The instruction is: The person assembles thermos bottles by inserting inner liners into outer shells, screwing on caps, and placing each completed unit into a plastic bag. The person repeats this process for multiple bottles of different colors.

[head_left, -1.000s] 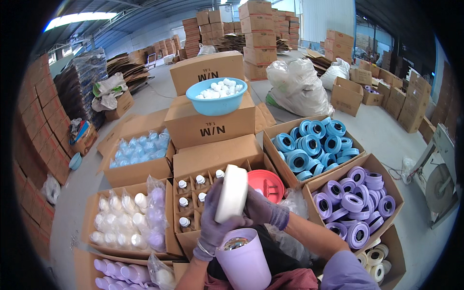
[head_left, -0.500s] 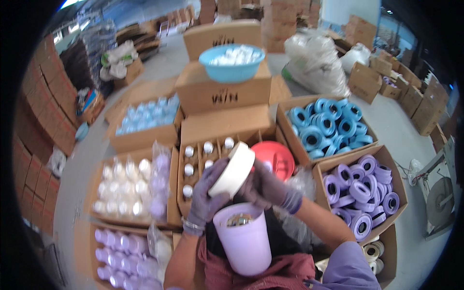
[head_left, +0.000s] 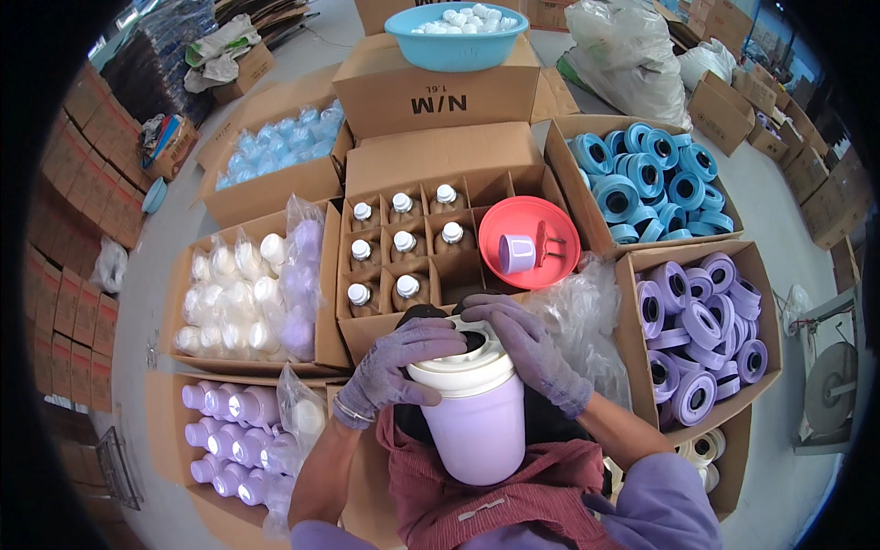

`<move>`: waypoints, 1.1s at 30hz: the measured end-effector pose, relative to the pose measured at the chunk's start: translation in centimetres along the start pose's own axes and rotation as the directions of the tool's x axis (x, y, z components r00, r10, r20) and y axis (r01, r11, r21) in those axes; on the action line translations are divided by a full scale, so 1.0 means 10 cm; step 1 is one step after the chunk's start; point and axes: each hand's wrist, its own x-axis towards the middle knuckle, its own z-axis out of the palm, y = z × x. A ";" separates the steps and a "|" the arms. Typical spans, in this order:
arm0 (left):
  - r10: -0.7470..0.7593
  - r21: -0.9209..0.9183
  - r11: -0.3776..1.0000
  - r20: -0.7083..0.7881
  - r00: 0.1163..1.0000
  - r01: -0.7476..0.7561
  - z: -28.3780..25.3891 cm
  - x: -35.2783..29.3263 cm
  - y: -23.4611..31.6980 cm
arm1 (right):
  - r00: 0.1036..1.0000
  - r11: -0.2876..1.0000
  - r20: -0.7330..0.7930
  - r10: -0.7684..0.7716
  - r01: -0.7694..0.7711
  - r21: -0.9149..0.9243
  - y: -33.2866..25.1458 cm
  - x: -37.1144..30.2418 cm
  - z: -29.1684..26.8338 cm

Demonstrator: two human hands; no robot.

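Observation:
A lilac tapered tub [head_left: 475, 438] stands upright in my lap, against a dark red checked apron. On its rim sits a cream-white ring-shaped lid [head_left: 469, 374] with a dark round opening in its top. My gloved left hand [head_left: 394, 367] grips the lid's left side, thumb along the front edge and fingers over the top. From the right, my gloved right hand [head_left: 532, 353] curls over the lid's upper and right edge. The lid hides the inside of the tub.
Ahead, a divided carton [head_left: 431, 316] holds white-capped bottles and a red basin [head_left: 527, 215] with a lilac cup. Blue [head_left: 686, 236] and lilac [head_left: 655, 426] ring lids fill cartons at right; cartons of wrapped containers [head_left: 335, 353] stand left. A light-blue bowl [head_left: 456, 53] of white caps sits behind.
The white lid, held tilted above the tub, has come down level onto its rim. Both hands moved down with it. The view has tipped downward, and the tub's contents are now covered.

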 end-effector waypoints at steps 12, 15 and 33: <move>-0.121 0.494 0.838 -0.246 0.962 0.232 0.58 0.05 0.73 | 0.870 0.314 0.490 0.059 -0.482 0.818 0.62 0.13 0.14; -0.094 0.027 0.994 -0.355 0.930 0.110 0.44 -0.10 0.08 | 0.983 0.989 0.167 -0.073 0.049 0.141 0.14 -0.14 -0.10; -0.359 -0.420 0.889 -0.395 0.846 0.182 0.26 -0.18 0.20 | 0.975 0.872 0.005 0.222 -0.201 0.447 -0.14 -0.33 -0.40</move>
